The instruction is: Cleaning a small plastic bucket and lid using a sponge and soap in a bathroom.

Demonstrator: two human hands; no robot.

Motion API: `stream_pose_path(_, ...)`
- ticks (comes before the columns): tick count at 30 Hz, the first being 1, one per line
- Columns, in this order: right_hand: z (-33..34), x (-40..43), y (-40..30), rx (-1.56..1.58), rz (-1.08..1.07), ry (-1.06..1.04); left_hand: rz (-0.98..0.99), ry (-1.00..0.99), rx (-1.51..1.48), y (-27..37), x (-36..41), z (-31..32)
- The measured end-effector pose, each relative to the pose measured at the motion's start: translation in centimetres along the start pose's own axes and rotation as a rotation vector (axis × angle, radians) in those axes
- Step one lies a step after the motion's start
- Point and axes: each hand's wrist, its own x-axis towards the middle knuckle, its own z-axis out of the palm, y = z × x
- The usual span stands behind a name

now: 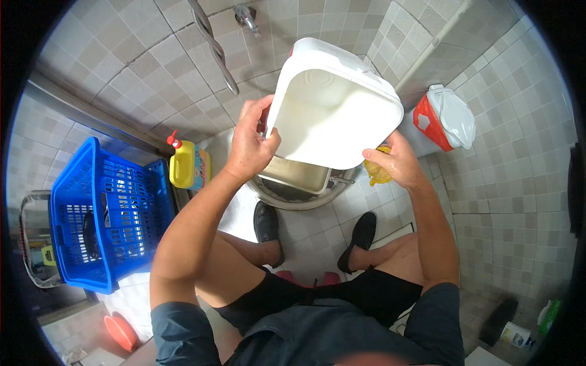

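A white plastic container (329, 116) is raised and tilted in front of me, its open mouth facing me. My left hand (254, 139) grips its left rim, thumb inside and fingers on the outer wall. At the lower right corner, my right hand (396, 160) holds the rim, most of the fingers hidden behind it. Beneath the container, a rectangular metal pan (297, 176) sits in a round metal basin (293, 206) on the floor, partly covered from view. Right beside my right hand is a yellow object (377, 174) of unclear kind.
To the left stand a blue plastic basket (105, 215) and a yellow jug with a red pump (187, 164). A tap (247, 20) and a metal shower hose (215, 50) are on the tiled wall ahead. At right is a red-and-white lidded container (444, 119). My shoes (267, 224) flank the basin's near side.
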Motion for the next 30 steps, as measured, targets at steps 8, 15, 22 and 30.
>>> stream_pose_path(8,1.0,0.7,0.4,-0.177,0.172,-0.008,0.112,0.157,0.079,-2.9,0.4,0.8)
stream_pose_path(15,-0.8,0.3,2.0,0.507,0.251,-0.057,-0.101,0.240,0.059,-4.2,0.6,2.2)
stream_pose_path(22,0.4,0.7,-0.1,0.736,0.124,-0.106,-0.080,0.167,0.096,-3.7,0.0,3.5)
stream_pose_path(30,5.0,0.9,1.7,-0.255,-0.190,0.013,-0.077,0.167,0.090,-0.4,-0.4,6.3)
